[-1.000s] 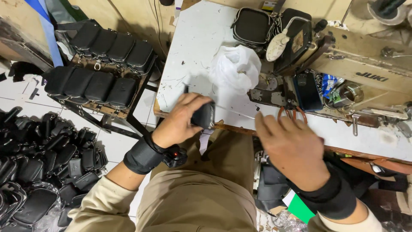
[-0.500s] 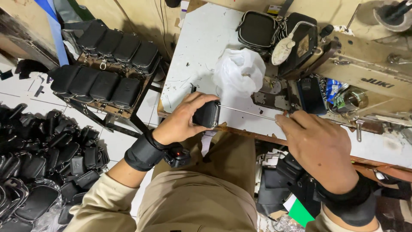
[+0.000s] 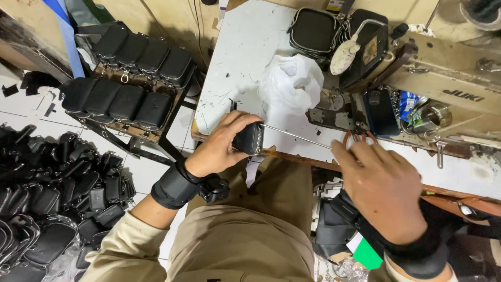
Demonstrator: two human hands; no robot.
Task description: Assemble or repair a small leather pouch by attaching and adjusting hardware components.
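A scuffed white worktable (image 3: 245, 57) with a beige sewing machine (image 3: 459, 78) stands above a white tiled floor (image 3: 31, 117) heaped with black pouches (image 3: 52, 209). A rack (image 3: 125, 78) holds more pouches in rows. A crumpled white plastic bag (image 3: 292, 83) lies on the table. The left hand (image 3: 222, 146) grasps a small black zippered pouch (image 3: 249, 138) at the table's front edge. The right hand (image 3: 383, 190) hovers with fingers spread, palm down, holding nothing visible.

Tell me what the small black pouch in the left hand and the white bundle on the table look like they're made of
The small black pouch, held in the left hand, looks like leather or a faux leather: matte, smooth black skin with a metallic zipper along its edge. Which of the two cannot be told. The white bundle on the table looks like thin plastic film, probably a bag: crinkled, slightly glossy, with sharp creases.
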